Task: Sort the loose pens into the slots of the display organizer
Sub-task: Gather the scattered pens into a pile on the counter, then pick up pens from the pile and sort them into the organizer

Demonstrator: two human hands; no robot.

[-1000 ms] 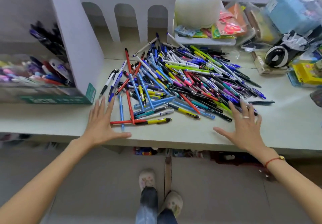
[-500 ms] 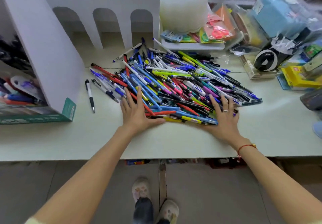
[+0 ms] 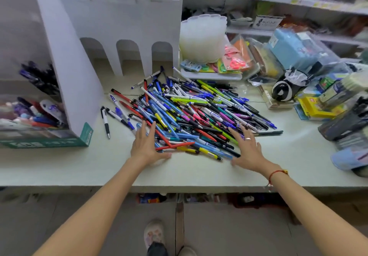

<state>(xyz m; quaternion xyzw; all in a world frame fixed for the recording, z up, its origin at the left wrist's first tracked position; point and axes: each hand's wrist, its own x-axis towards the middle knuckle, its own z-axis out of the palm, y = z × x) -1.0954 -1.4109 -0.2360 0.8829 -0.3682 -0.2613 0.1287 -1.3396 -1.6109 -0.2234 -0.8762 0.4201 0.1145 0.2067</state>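
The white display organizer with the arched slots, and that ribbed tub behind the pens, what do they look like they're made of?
The display organizer looks like matte white cardboard: flat folded panels, cleanly cut arches, no gloss. The ribbed tub looks like translucent, frosted plastic: milky, light glows through it, and its rim is scalloped. Neither can be confirmed by sight alone.

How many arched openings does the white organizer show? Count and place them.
3, side by side along the base of the white organizer: left arch, middle arch, right arch. Others may be hidden behind the slanted side panel.
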